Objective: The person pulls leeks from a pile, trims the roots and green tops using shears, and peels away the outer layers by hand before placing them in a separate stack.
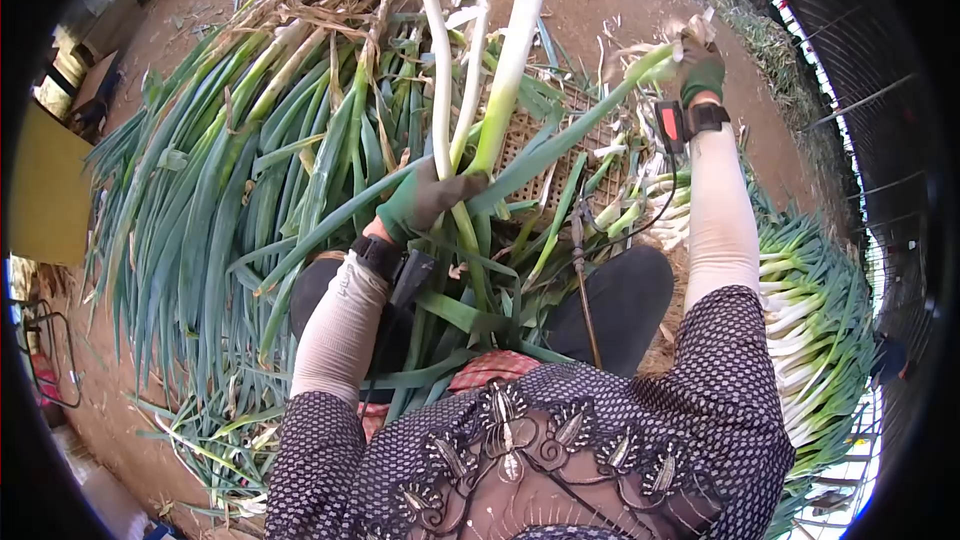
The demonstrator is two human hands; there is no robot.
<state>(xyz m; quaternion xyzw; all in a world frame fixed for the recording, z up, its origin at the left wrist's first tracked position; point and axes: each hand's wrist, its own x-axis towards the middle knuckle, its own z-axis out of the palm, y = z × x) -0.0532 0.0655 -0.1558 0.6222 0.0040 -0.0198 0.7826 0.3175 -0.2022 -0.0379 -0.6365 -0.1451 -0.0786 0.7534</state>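
Observation:
Gloved in green and brown, my left hand (430, 202) is closed around several green onions (508, 70), whose white stalks point up and away from me. Out at the upper right, my right hand (700, 65) is closed on the end of a leafy outer layer (590, 130), which stretches back toward the bunch in my left hand. A thin metal wand (580, 275) with a hose stands between my knees, below and left of my right hand. More green leaves lie over my lap.
A large heap of untrimmed green onions (215, 180) lies at the left. Peeled ones (800, 330) are stacked along the right. Beyond my knees is a perforated crate (550, 140). A yellow panel (45, 185) stands far left, and peelings litter the soil.

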